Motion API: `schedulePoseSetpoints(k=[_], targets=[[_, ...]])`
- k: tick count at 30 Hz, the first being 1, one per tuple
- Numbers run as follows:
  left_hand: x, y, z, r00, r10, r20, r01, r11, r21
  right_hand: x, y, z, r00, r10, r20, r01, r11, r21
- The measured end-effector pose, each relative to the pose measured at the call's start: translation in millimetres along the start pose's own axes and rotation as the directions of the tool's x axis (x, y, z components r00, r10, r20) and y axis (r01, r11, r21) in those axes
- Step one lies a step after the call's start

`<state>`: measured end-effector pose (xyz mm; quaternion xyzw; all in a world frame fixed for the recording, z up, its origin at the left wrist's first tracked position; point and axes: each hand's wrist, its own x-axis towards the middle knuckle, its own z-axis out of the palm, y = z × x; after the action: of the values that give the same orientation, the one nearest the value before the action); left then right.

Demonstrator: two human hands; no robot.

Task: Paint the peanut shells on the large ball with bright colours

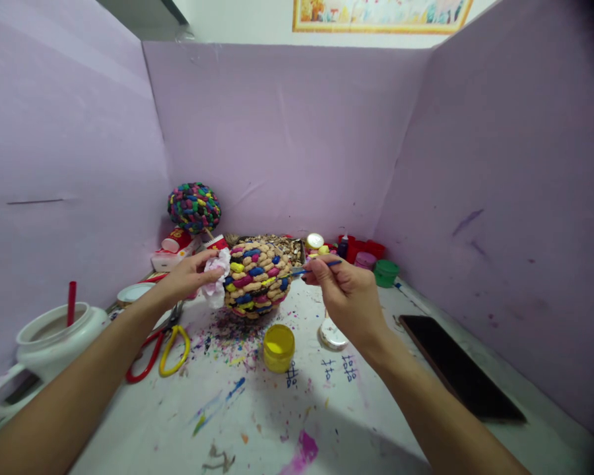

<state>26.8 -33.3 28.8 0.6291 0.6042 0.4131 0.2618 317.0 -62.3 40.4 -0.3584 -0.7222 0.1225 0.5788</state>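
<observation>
A ball covered in peanuts [256, 280] sits mid-table, some peanuts painted blue, yellow, magenta and black, the others bare tan. My left hand [191, 272] is closed on a crumpled white tissue [216, 277], pressed to the ball's left side. Between the fingers of my right hand [344, 284] is a thin blue paintbrush [313, 269]; its tip points at the ball's right side, and whether it touches I cannot tell. In front of the ball stands an uncapped jar of yellow paint [278, 348].
Scissors [171, 343] and a white pot [54, 336] lie left. A finished-looking multicoloured ball [195, 207] stands behind. A tray of shells [292, 249], a green paint jar [386, 273], a white lid [332, 334] and a black phone [460, 366] are also there. Purple panels [287, 138] enclose the table.
</observation>
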Motion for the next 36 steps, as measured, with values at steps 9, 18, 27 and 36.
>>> schedulePoseSetpoints(k=[9,18,27,36], targets=[[-1.8,4.9,0.9,1.000,0.011,-0.006,-0.011,1.000,0.002,-2.2,-4.1,2.9,0.999,-0.002,0.048,0.001,1.000,0.031],[-1.4,2.9,1.1,0.999,0.041,0.013,-0.040,0.999,-0.023,1.4,5.2,3.8,0.997,0.077,-0.023,-0.076,0.996,0.045],[-1.4,2.8,1.0,1.000,0.017,-0.006,-0.017,1.000,-0.002,3.4,2.9,0.6,0.998,0.038,-0.057,-0.037,0.999,0.018],[-0.4,0.6,0.2,1.000,0.011,0.003,-0.011,1.000,-0.018,-1.1,-1.1,2.6,0.999,0.018,-0.031,-0.017,0.999,0.032]])
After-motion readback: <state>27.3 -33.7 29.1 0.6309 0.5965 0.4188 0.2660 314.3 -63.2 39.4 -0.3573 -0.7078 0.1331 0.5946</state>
